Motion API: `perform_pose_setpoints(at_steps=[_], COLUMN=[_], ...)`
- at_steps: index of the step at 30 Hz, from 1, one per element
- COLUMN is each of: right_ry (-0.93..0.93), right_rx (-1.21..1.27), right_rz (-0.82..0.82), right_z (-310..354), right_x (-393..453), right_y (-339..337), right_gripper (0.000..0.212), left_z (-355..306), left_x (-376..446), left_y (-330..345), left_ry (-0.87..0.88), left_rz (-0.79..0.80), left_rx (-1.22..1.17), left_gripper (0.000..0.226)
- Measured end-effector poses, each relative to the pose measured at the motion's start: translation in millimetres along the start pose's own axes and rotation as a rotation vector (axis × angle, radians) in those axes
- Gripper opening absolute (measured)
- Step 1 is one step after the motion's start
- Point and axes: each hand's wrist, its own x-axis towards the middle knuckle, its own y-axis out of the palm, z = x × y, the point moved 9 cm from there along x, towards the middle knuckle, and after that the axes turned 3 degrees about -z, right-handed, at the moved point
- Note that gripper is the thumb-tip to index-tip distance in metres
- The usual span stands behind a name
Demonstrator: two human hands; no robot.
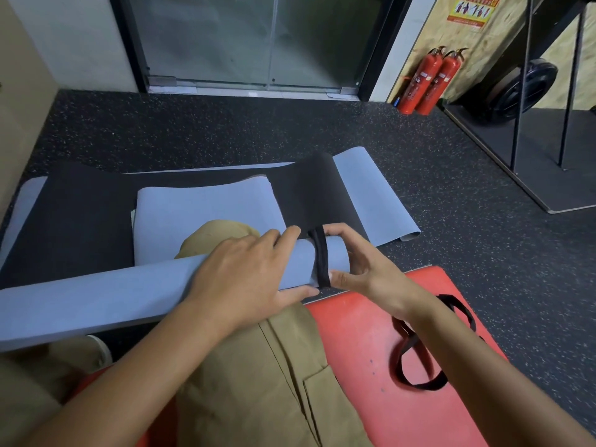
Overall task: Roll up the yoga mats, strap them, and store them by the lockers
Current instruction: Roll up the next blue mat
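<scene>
A: Khaki trousers (245, 382) fill the near field; the person is kneeling or seated on a red pad (364, 333). Rolled blue mat (135, 295) lies across the lap, left to right.

B: Hands?

A: Left hand (245, 279) clamps over the roll near its right end, fingers curled down the far side, thumb under the near edge. Right hand (358, 266) pinches a black strap (321, 259) that loops round the roll just beside that end, with thumb and fingers on either side of the band.

B: Progress?

A: One mat rolled, first strap going on. Judged about one third through. A second black strap (419, 356) lies loose on the pad, partly hidden by the right forearm.

B: Remaining?

A: At least two more mats (206, 204) lie flat or half-curled on the speckled floor (451, 204) beyond the knee, blue and dark faces overlapping; exact count unclear. No lockers in view, so storing is not yet begun.
</scene>
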Motion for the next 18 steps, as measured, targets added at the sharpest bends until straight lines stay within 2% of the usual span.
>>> perform_pose_setpoints(at_steps=[9, 13, 18], right_ry=[0.052, 0.045, 0.069], right_rx=[0.029, 0.039, 0.059], right_rz=[0.056, 0.051, 0.079], right_z=[0.6, 5.2, 7.6], right_x=[14.0, 13.7, 10.3], right_y=[2.9, 0.8, 4.0], right_gripper=[0.044, 0.043, 0.041], left_z=[14.1, 53.0, 85.1], left_x=[-11.0, -36.8, -60.0], left_y=[-1.9, -12.6, -15.0], left_ry=[-0.010, -0.061, -0.110], left_rz=[0.099, 0.148, 0.191], left_rx=[-0.108, -0.051, -0.031], left_gripper=[0.095, 0.111, 0.109])
